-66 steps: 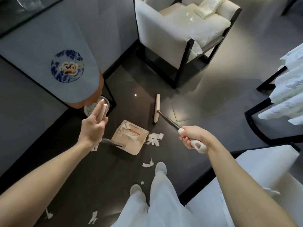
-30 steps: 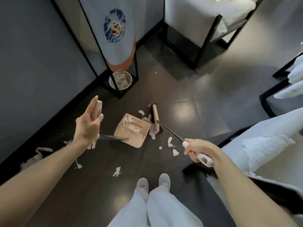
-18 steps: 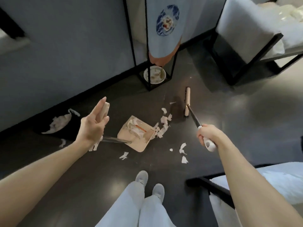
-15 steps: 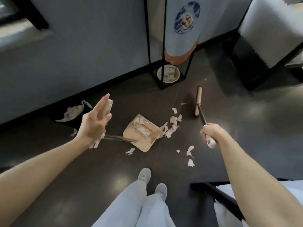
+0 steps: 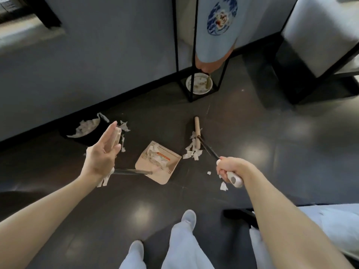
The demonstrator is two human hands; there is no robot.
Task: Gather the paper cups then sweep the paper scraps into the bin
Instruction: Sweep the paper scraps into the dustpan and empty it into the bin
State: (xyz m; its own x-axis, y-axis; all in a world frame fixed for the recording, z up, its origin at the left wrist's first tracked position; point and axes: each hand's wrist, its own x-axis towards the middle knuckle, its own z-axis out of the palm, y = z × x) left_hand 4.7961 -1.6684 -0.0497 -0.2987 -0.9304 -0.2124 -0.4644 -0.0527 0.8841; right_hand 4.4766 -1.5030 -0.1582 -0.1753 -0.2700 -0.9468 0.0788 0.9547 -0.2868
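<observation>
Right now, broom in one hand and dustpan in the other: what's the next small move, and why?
Probably a short pull of the broom head toward the dustpan. A clump of paper scraps lies against the brush, just off the pan's open edge, and the pan already holds some. The right hand grips the broom handle; the left hand steadies the pan's handle.

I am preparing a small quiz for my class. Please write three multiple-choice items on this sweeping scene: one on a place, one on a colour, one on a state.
1. Where does the beige plastic dustpan lie?
A. on the dark floor
B. on the chair
C. inside the bin

2. What colour is the open bin by the wall?
A. white
B. black
C. red

3. How is the broom's white handle held?
A. lying loose
B. leaning on the wall
C. gripped in the right hand

Answers: 1 A, it rests flat on the floor; 2 B, black walls hold white scraps; 3 C, fingers wrap it.
</observation>
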